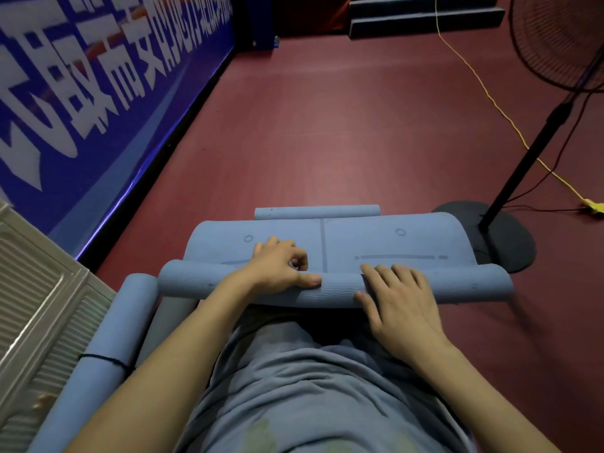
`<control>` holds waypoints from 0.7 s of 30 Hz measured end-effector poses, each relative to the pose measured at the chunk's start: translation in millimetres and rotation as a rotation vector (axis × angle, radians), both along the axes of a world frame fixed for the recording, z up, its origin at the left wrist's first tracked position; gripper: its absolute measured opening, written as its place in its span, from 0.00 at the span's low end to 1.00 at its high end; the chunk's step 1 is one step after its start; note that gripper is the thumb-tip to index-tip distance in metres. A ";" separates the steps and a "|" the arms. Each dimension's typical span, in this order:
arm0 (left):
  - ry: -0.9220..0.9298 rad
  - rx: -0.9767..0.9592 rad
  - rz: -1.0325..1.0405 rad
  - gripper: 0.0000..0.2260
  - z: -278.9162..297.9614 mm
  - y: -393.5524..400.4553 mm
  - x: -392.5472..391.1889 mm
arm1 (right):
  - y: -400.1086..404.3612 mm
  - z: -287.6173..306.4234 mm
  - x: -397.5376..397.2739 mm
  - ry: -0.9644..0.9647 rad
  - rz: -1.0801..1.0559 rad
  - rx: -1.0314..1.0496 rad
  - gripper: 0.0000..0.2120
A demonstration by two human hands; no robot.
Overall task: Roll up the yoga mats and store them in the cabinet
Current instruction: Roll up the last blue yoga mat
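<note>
While both hands press on it, the blue yoga mat point(356, 238) lies across the red floor point(327, 125) just in front of the person's knees, its near end wound into a roll point(336, 286) that runs from left to right. The left hand point(281, 268) rests on top of the roll left of the middle; its fingers point(299, 256) are curled over the far side of the roll, and the thumb lies flat along the roll's top. The right hand point(402, 299) lies right of the middle with its fingers point(385, 274) straight and slightly spread, palm down on the roll and fingertips reaching the flat part of the mat. Beyond the roll, the unrolled part shows a centre line, two small circles and a dashed bar, and its far end curls up into a small roll point(317, 211).

A second rolled mat point(108, 361), tied round with a black cord point(104, 358), lies along the person's left side, beside a pale cabinet point(36, 305) with ribbed panels. A blue banner point(98, 76) with white characters runs along the left wall. To the right stands a fan point(555, 40) on a black pole with a round base point(510, 237) that touches the mat's right edge, and a yellow cable point(490, 99) trails over the floor.
</note>
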State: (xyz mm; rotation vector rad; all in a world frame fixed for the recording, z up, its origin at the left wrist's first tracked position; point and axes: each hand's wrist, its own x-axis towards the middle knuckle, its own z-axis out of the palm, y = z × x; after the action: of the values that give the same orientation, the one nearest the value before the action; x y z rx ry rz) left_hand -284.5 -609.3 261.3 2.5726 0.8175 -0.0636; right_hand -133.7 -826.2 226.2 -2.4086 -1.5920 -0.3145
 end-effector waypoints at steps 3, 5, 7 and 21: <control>0.041 -0.012 0.042 0.19 2.4 4.3 9.2 | -2.1 -7.2 -11.1 0.135 -0.037 0.106 0.20; 0.075 -0.006 0.063 0.19 4.1 5.9 15.6 | -5.4 -16.7 -21.7 0.107 -0.061 0.073 0.26; 0.119 0.003 0.063 0.20 6.7 6.6 19.1 | -8.6 -24.6 -28.4 0.072 -0.061 0.013 0.33; -0.123 0.384 0.171 0.14 -16.5 -37.0 6.7 | 14.9 -17.3 -18.1 0.045 -0.093 -0.249 0.44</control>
State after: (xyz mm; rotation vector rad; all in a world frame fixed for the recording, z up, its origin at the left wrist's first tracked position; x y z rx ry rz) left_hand -277.8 -646.3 244.8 2.8073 1.0868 0.3314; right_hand -151.8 -811.3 208.9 -2.6592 -1.5858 -0.0811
